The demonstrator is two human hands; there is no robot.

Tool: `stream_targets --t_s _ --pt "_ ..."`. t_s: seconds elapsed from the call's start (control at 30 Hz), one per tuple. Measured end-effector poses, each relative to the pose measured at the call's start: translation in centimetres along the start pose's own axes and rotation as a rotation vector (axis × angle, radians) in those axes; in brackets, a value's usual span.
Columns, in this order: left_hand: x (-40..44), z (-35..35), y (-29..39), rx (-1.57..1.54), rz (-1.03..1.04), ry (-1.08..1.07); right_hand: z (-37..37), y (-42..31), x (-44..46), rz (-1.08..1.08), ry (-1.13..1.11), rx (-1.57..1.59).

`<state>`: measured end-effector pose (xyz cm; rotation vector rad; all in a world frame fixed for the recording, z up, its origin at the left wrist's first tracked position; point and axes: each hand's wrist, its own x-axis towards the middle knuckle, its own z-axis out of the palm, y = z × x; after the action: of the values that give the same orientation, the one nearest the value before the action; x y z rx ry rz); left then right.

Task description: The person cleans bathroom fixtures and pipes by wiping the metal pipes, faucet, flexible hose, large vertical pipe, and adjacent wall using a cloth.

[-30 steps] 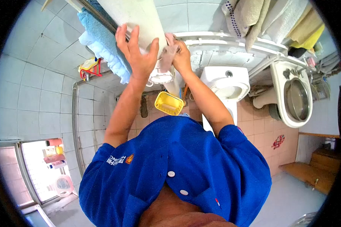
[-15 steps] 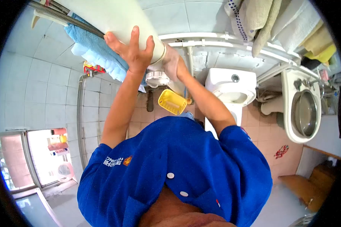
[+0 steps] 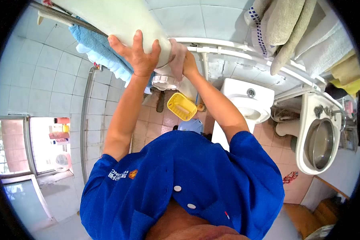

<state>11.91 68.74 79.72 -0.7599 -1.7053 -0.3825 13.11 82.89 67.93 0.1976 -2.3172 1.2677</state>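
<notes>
A large white cylinder (image 3: 120, 24), which looks like a water heater tank, slants across the top of the view. My left hand (image 3: 138, 56) lies against its side, fingers spread apart. At the tank's near right end, my right hand (image 3: 191, 66) holds a thin pinkish-grey cloth (image 3: 177, 58) pressed to the rim. Most of the right fingers are hidden behind the cloth. Just below this end is a white round ribbed cap (image 3: 165, 83).
Blue towels (image 3: 102, 48) hang left of the tank, beside a metal hose (image 3: 70, 18). Below are a yellow basket (image 3: 182, 107) and a light blue container (image 3: 191, 125). A toilet (image 3: 248, 100), a sink (image 3: 308, 156) and hanging towels (image 3: 286, 24) are on the right.
My right hand and the cloth have shifted a little at the tank's end, and the cloth now hangs more bunched. My left hand stays on the tank. The view has tilted slightly.
</notes>
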Motion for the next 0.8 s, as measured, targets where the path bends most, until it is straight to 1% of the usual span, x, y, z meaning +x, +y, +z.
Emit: stream_targets --t_s 0.07,0.1,0.17,0.2,0.23,0.27,0.33,0.4,0.43,0.47,0.53,0.6,0.63,0.67,0.73,0.8 --pt "0.0 -0.1 0.0 -0.021 0.004 -0.006 0.6 2.2 -3.2 0.454 0.12 0.538" --pt "0.1 -0.1 0.0 -0.02 0.009 0.001 -0.1 2.8 -3.0 0.446 0.122 0.539" --pt "0.0 -0.2 0.1 -0.011 -0.016 -0.029 -1.3 3.6 -2.5 0.46 0.085 0.832" --pt "-0.1 -0.1 0.1 -0.011 -0.017 -0.031 -2.1 2.5 -1.0 0.33 0.081 0.732" --pt "-0.2 0.0 0.0 -0.03 -0.015 -0.015 -3.0 1.5 0.4 0.335 0.082 0.735" --pt "-0.2 0.2 0.0 -0.05 -0.012 0.001 -4.5 -0.8 2.3 0.112 0.187 0.719" --pt "-0.4 0.2 -0.1 -0.045 -0.02 -0.01 -4.4 -2.7 5.7 -0.112 0.291 0.699" --pt "-0.4 -0.1 -0.2 -0.039 -0.03 -0.018 -3.3 -3.5 9.2 0.142 -0.08 1.119" --pt "-0.2 -0.3 -0.1 -0.002 -0.012 -0.026 -3.4 -3.9 10.1 0.142 -0.08 1.118" --pt "0.0 -0.3 0.0 0.033 0.005 -0.033 -4.1 -4.6 11.0 0.211 -0.336 0.928" --pt "-0.1 -0.2 -0.1 0.018 0.011 -0.022 -5.5 -5.5 11.9 0.288 -0.571 0.713" --pt "-0.2 -0.1 -0.2 -0.002 0.014 -0.011 -6.5 -5.9 11.6 0.528 -0.748 0.597" --pt "-0.2 -0.1 -0.1 -0.012 0.003 -0.013 -6.2 -4.9 11.4 0.542 -0.746 0.59" --pt "-0.1 -0.1 -0.1 -0.022 0.012 -0.007 -5.4 -3.3 11.2 0.352 -0.788 0.386" --pt "-0.2 0.0 -0.2 -0.045 0.017 -0.001 -4.3 -0.8 9.9 0.165 -0.814 0.181" --pt "0.0 0.4 -0.3 -0.058 0.016 0.012 -3.5 1.3 8.8 0.053 -0.541 0.306"
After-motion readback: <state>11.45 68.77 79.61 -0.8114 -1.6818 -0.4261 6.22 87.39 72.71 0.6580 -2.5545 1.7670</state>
